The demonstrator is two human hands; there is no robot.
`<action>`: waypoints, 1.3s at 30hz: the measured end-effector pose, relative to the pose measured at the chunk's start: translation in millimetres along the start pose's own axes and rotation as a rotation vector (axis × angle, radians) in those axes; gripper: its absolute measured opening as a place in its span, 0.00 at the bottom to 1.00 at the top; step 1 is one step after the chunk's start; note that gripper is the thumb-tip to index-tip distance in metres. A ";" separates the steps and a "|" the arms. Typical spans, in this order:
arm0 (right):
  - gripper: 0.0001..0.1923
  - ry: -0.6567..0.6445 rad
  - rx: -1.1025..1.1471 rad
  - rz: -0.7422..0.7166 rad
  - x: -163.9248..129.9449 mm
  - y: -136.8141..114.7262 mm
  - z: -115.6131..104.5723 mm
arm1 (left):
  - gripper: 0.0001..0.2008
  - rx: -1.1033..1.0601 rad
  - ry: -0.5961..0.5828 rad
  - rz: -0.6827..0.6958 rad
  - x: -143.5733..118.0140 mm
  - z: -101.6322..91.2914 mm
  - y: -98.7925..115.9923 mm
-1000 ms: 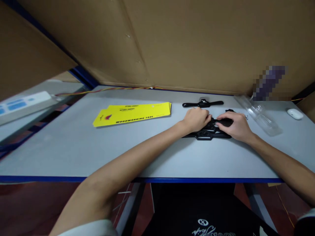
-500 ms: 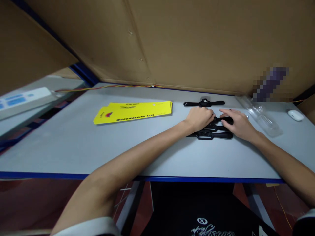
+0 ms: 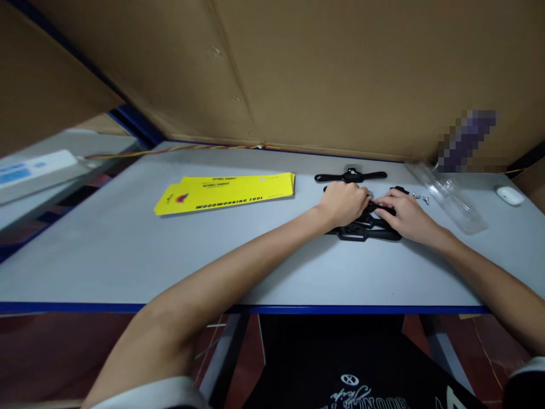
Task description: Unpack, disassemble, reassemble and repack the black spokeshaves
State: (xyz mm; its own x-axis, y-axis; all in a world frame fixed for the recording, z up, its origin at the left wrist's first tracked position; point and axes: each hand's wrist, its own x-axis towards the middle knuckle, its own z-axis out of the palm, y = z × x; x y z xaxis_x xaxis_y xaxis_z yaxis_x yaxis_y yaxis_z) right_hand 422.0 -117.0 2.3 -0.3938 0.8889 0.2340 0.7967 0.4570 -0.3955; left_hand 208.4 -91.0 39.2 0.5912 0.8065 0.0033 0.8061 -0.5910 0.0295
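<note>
Several black spokeshaves lie one before another on the grey table. The rearmost spokeshave (image 3: 351,177) lies apart, behind my hands. My left hand (image 3: 344,203) is closed, its fingers curled over the middle of another spokeshave, most of which the hands cover. On the right end of that tool my right hand (image 3: 406,213) is closed, thumb and fingertips together near my left fingers. Exactly what the fingertips pinch is hidden. Just in front, the nearest spokeshave (image 3: 353,234) shows its flat frame and right handle, with another partly covered behind it.
Yellow printed cards (image 3: 230,192) lie stacked at the left. Beyond my right hand are a small black part (image 3: 399,190) and small silver screws (image 3: 426,200). Clear plastic packaging (image 3: 462,210) and a white mouse-shaped object (image 3: 510,196) lie at the right. A cardboard wall (image 3: 298,74) stands behind.
My right hand has moved slightly left and its spread fingers have closed onto the spokeshave. The small black part and screws behind it now show. My left hand stays nearly in place.
</note>
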 end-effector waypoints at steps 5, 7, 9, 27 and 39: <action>0.11 -0.007 -0.021 0.033 2.6 -1.5 2.0 | 0.25 0.015 -0.005 -0.001 1.9 2.9 -0.5; 0.08 -0.014 -0.025 0.041 3.8 -3.1 1.4 | 0.26 -0.012 -0.002 -0.020 3.7 5.5 -0.9; 0.06 -0.027 -0.035 0.040 4.3 -4.9 0.6 | 0.27 -0.059 -0.002 -0.048 5.2 7.6 -1.3; 0.09 0.055 -0.068 -0.009 -5.0 -2.7 2.0 | 0.24 -0.276 0.115 0.128 5.7 22.2 -41.8; 0.21 -0.103 -0.196 -0.134 -8.4 -12.8 -7.5 | 0.23 -0.266 0.213 0.301 12.3 34.3 -43.9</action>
State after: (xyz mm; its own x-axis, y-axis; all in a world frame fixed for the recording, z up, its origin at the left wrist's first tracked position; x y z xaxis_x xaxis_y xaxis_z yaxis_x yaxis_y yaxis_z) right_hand 418.6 -130.6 12.0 -0.5386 0.8237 0.1772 0.8038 0.5654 -0.1850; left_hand 181.2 -55.7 3.7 0.7571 0.6010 0.2560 0.5481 -0.7977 0.2517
